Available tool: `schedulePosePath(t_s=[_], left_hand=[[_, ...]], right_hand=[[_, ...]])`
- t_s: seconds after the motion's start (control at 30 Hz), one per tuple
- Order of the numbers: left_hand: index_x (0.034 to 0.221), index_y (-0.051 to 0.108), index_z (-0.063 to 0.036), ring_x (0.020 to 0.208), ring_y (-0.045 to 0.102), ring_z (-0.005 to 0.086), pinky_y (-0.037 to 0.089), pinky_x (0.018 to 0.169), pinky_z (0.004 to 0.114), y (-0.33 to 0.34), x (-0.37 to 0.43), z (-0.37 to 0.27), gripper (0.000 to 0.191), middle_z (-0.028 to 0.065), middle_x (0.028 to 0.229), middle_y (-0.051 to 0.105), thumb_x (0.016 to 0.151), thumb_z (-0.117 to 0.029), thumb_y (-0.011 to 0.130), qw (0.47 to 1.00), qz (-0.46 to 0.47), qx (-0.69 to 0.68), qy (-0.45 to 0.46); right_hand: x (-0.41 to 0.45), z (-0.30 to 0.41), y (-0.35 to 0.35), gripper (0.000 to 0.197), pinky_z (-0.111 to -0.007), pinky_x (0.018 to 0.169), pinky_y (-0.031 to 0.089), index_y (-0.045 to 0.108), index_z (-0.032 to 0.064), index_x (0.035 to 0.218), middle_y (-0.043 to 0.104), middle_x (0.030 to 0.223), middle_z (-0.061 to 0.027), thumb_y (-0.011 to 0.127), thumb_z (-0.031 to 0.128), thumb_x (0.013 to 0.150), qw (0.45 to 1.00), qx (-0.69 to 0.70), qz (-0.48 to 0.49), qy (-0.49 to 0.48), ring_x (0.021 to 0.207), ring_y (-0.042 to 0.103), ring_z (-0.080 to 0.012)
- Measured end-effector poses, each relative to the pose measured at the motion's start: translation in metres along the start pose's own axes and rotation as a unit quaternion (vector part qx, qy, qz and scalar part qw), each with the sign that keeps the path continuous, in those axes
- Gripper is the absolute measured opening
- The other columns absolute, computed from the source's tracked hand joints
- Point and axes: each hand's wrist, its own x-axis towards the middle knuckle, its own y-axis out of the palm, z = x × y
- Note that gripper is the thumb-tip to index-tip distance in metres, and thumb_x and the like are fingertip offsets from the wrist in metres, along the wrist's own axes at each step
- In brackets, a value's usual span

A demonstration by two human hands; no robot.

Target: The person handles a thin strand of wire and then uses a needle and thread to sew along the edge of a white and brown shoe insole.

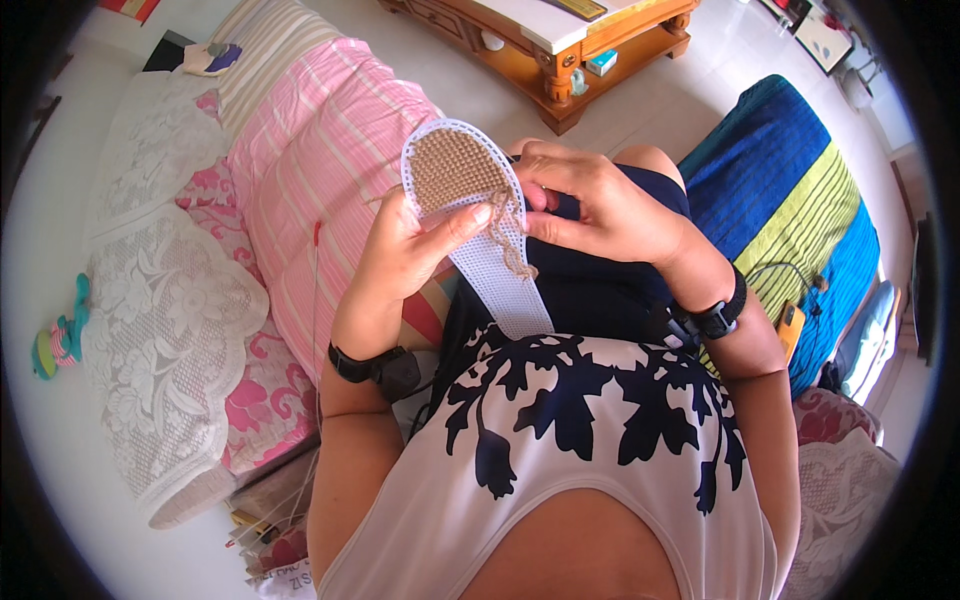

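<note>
A white plastic mesh shoe sole (pixel 501 281) is held up in front of my lap, its rounded end tilted away from me. Brown yarn stitching (pixel 457 169) fills that end in tight rows, and loose brown yarn (pixel 514 251) dangles over the bare mesh. My left hand (pixel 424 244) grips the sole's left side, thumb flat on the front and fingers hidden behind. At the right edge is my right hand (pixel 592 199), its fingers bent and its thumb tip against the rim. Whether it pinches a needle or yarn is hidden.
Pink striped bedding (pixel 322 172) and white lace covers (pixel 172 322) lie on the left seat. A wooden coffee table (pixel 555 56) stands ahead. On the right, a blue and green striped cover (pixel 787 165) bears a phone in a yellow case (pixel 790 328) and a dark cable (pixel 787 270).
</note>
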Motion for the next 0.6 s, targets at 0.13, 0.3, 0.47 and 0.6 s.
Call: schedulePosePath(t_s=[0.13, 0.3, 0.47, 0.6], left_hand=[[0.104, 0.058, 0.0019, 0.084, 0.059, 0.0099, 0.050, 0.075, 0.025, 0.001, -0.001, 0.001, 0.020, 0.0039, 0.093, 0.063, 0.085, -0.004, 0.063, 1.000, -0.017, -0.025, 0.007], [0.103, 0.058, 0.0018, 0.084, 0.059, 0.0092, 0.049, 0.075, 0.024, 0.001, -0.002, 0.002, 0.020, 0.0036, 0.093, 0.063, 0.085, -0.004, 0.063, 1.000, -0.004, -0.021, 0.007], [0.104, 0.058, 0.0019, 0.084, 0.059, 0.0094, 0.049, 0.076, 0.025, 0.001, 0.000, 0.002, 0.020, 0.0033, 0.093, 0.063, 0.085, -0.005, 0.063, 1.000, -0.006, -0.022, 0.009], [0.104, 0.058, 0.0019, 0.084, 0.059, 0.0096, 0.048, 0.076, 0.025, 0.002, -0.003, 0.003, 0.021, 0.0034, 0.093, 0.063, 0.085, -0.005, 0.063, 1.000, -0.010, -0.018, -0.015]], right_hand=[[-0.001, -0.004, 0.003, 0.024, -0.034, 0.064, 0.042, 0.061, 0.0017, 0.100, 0.048, 0.072, -0.0069, 0.065, 0.009, 0.078, 0.999, 0.014, -0.010, -0.033, 0.067, 0.050, -0.0249], [-0.004, 0.001, 0.012, 0.014, -0.032, 0.067, 0.041, 0.057, 0.0005, 0.086, 0.052, 0.075, -0.0096, 0.060, 0.014, 0.085, 0.997, 0.066, 0.016, 0.027, 0.069, 0.050, -0.0257], [-0.017, -0.011, 0.000, 0.036, -0.024, 0.067, 0.038, 0.053, 0.0020, 0.077, 0.048, 0.072, 0.0002, 0.044, 0.030, 0.097, 0.956, 0.244, -0.007, 0.162, 0.071, 0.045, -0.0098], [-0.019, -0.014, -0.007, 0.038, -0.022, 0.068, 0.037, 0.047, 0.0048, 0.071, 0.044, 0.071, 0.0027, 0.043, 0.031, 0.098, 0.946, 0.244, -0.074, 0.202, 0.070, 0.042, -0.0073]])
